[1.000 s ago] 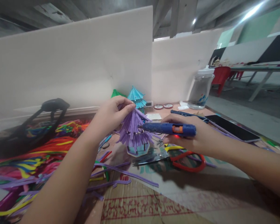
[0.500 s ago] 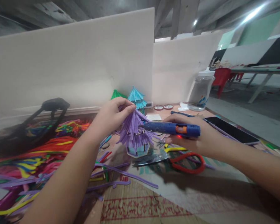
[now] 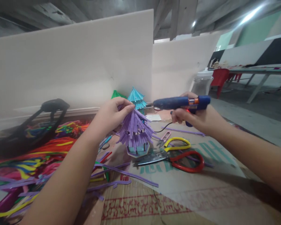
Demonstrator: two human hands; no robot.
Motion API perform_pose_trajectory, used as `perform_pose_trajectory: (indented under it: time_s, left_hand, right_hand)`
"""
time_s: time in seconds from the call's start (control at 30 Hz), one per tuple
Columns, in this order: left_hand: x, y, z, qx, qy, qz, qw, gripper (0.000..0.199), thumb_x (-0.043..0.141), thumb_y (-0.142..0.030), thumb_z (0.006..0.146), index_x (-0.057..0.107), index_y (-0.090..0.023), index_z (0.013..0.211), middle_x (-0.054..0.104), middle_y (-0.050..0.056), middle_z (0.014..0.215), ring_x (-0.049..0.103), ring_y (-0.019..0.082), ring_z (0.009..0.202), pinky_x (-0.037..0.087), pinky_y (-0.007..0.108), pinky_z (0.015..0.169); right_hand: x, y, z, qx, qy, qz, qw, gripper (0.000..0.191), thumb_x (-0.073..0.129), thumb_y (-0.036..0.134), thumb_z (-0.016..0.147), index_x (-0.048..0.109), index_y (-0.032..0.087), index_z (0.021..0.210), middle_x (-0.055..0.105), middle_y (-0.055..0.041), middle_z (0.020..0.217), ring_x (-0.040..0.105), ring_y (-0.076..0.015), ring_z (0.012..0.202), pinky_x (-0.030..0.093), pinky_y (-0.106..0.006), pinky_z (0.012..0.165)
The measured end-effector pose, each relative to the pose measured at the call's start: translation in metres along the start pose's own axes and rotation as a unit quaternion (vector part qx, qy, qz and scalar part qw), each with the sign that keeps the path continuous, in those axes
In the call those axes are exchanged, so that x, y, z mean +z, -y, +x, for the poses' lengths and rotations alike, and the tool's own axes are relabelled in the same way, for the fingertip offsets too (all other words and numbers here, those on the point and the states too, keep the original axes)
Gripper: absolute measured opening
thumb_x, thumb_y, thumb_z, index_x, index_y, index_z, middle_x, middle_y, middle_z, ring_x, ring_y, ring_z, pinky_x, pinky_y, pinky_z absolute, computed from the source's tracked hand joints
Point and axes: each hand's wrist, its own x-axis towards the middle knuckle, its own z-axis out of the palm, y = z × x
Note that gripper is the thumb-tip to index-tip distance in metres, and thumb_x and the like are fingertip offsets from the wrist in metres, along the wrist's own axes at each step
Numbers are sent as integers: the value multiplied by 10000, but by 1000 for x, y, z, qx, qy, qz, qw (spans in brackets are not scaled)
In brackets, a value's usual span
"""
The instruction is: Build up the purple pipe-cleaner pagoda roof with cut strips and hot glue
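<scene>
A small purple pagoda model [image 3: 137, 139], its two roof tiers covered in fuzzy strips, stands upright on the table. My left hand [image 3: 119, 114] pinches it at the peak of the roof. Raised to the right of the model, my right hand [image 3: 194, 112] grips a blue glue gun [image 3: 172, 102], whose nozzle points left and is apart from the purple roof. A small red light glows on the gun. Below the right hand lie scissors [image 3: 187, 161] with one red and one yellow handle, and small pink thread snips [image 3: 164, 139].
Behind the model stand a light blue pagoda [image 3: 137, 98] and a green roof [image 3: 117, 94]. Colourful pipe cleaners [image 3: 58, 140] are heaped at the left beside a dark blurred object [image 3: 53, 106]. Loose purple strips [image 3: 135, 176] lie in front. A clear bottle [image 3: 202, 82] stands behind my right hand.
My right hand has lifted the glue gun up and right, away from the purple roof. The yellow scissor handle and the snips are now uncovered. My left hand stays at the roof peak.
</scene>
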Motion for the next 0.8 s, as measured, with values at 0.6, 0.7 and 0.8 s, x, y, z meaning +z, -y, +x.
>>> perform_pose_trajectory:
  time_s: [0.6, 0.7, 0.8]
  left_hand:
    - [-20, 9, -2, -22, -51, -177, 983, 291, 499, -284, 917, 521, -157, 1178, 729, 78, 944, 646, 135, 624, 469, 253, 555]
    - [-22, 3, -4, -10, -29, -182, 983, 304, 546, -313, 910, 511, -154, 1167, 736, 71, 858, 679, 158, 680, 469, 250, 560]
    - [-25, 0, -6, -11, -8, -148, 989, 241, 617, -379, 867, 627, -158, 961, 713, 46, 721, 676, 171, 678, 466, 255, 564]
  right_hand:
    - [52, -161, 83, 213, 67, -91, 971, 358, 588, 359, 950, 571, 173, 1256, 592, -96, 1258, 623, -226, 1047, 544, -443, 865]
    - [48, -166, 80, 204, 50, -90, 973, 397, 641, 356, 914, 576, 153, 1249, 622, -105, 1209, 634, -226, 1017, 543, -424, 858]
    - [29, -162, 81, 188, 10, -103, 977, 723, 788, 343, 768, 477, 79, 1365, 666, -163, 1125, 647, -254, 976, 524, -397, 859]
